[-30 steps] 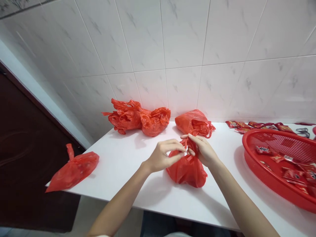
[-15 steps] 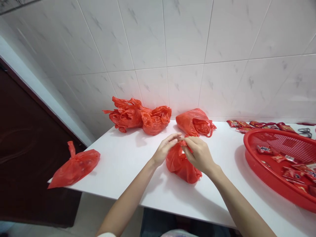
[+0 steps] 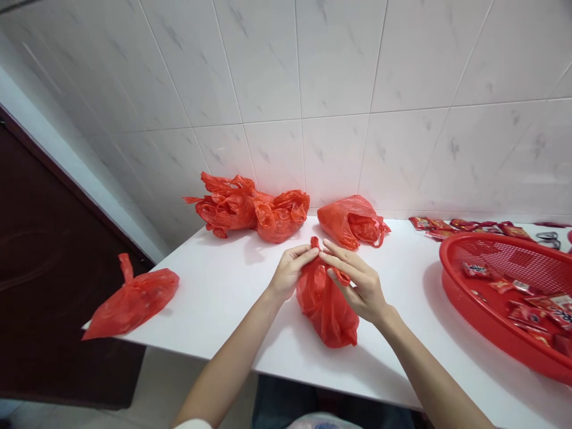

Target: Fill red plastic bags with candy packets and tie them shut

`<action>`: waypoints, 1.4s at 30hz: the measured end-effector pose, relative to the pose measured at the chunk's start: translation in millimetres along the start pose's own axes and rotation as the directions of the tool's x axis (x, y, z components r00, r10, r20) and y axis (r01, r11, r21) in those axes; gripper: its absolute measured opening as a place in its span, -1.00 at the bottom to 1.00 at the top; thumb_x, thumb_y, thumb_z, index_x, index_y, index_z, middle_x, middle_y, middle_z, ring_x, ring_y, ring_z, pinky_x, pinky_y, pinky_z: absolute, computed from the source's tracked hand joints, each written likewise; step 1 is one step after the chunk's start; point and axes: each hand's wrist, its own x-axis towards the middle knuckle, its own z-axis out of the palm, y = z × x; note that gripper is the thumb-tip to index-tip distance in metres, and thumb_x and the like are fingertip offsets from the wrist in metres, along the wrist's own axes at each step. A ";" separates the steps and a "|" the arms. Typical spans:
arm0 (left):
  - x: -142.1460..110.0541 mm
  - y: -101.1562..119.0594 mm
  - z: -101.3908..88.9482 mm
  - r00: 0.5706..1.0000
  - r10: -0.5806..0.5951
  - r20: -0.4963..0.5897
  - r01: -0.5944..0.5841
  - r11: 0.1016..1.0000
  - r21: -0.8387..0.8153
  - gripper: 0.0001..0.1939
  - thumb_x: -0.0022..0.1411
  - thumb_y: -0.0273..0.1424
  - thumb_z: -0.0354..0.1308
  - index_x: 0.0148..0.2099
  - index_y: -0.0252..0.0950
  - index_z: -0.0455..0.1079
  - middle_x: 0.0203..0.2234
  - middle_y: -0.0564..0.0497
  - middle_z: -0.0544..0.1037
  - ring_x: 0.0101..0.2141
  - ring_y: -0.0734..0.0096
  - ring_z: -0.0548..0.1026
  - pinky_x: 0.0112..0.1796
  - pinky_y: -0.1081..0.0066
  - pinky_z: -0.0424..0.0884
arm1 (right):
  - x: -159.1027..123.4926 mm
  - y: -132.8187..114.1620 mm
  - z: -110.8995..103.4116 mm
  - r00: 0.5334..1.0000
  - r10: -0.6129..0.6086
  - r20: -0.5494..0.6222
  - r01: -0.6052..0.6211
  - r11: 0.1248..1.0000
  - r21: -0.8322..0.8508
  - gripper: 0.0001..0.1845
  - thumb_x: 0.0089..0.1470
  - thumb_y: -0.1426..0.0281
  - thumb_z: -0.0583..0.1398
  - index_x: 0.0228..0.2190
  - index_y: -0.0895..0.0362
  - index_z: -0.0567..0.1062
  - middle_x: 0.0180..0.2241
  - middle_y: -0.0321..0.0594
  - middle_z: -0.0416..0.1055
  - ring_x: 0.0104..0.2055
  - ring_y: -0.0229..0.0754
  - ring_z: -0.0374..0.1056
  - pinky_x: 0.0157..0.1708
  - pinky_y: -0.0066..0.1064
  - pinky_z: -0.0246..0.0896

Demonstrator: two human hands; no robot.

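A small red plastic bag lies on the white table in front of me, its twisted top pointing away. My left hand pinches the bag's top end between thumb and fingertips. My right hand rests against the bag's right side, fingers stretched toward the top, with a red handle strip looped by the thumb.
Two tied red bags lie by the tiled wall, another behind my hands, and one at the table's left corner. A red mesh basket with snack packets stands at right; more packets lie behind it.
The bag has tipped over from bunched upright to lying lengthwise. My right hand's fingers have loosened and stretched out, while the left still pinches the top.
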 end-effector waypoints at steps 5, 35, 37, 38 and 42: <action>0.1 2.7 -18.1 0.971 0.134 -0.198 -0.123 0.990 0.069 -0.61 -0.13 -0.12 0.51 -0.47 -0.34 0.54 -0.51 0.06 0.54 -0.42 0.50 0.44 -0.26 0.45 0.41 | -16.1 3.3 4.1 0.999 -0.048 0.006 0.048 0.998 -0.035 -0.47 0.34 0.52 0.08 0.25 -0.08 0.34 0.13 -0.07 0.46 0.11 -0.04 0.45 0.05 -0.10 0.41; -42.8 -22.1 -3.7 0.886 0.387 0.254 -0.463 0.712 0.528 -0.38 0.12 -0.24 0.40 0.21 -0.18 0.39 0.06 -0.16 0.50 -0.01 0.12 0.49 0.00 0.21 0.43 | -9.9 -35.7 1.4 0.830 0.548 0.101 -0.496 0.643 0.583 -0.68 0.31 0.20 0.18 -0.37 0.10 0.60 -0.39 -0.18 0.48 -0.37 -0.16 0.43 -0.33 -0.34 0.41; -46.8 -30.2 -6.2 0.931 0.239 0.277 -0.359 0.743 0.565 -0.52 0.17 -0.21 0.36 0.12 -0.22 0.47 -0.07 -0.11 0.56 -0.09 0.16 0.52 -0.04 0.24 0.44 | -8.1 -37.9 1.9 0.854 0.510 0.104 -0.468 0.666 0.581 -0.68 0.32 0.24 0.17 -0.40 0.10 0.59 -0.39 -0.18 0.49 -0.37 -0.17 0.43 -0.31 -0.34 0.40; -48.6 -32.5 -7.4 0.942 0.167 0.292 -0.314 0.749 0.583 -0.64 0.23 -0.20 0.30 0.02 -0.24 0.52 -0.18 -0.08 0.59 -0.18 0.21 0.53 -0.11 0.28 0.46 | -7.7 -38.5 2.6 0.869 0.483 0.109 -0.454 0.689 0.565 -0.68 0.32 0.26 0.16 -0.41 0.10 0.59 -0.37 -0.17 0.50 -0.35 -0.16 0.44 -0.28 -0.33 0.40; -53.3 -23.1 -25.3 0.977 0.139 0.159 -0.210 0.718 0.664 -0.70 0.30 -0.15 0.19 -0.22 -0.29 0.58 -0.37 -0.04 0.62 -0.35 0.28 0.52 -0.25 0.35 0.45 | -9.6 -38.5 1.3 0.895 0.442 0.060 -0.421 0.793 0.441 -0.80 0.29 0.29 0.20 -0.30 0.07 0.62 -0.14 -0.07 0.53 -0.09 -0.04 0.47 -0.07 -0.21 0.40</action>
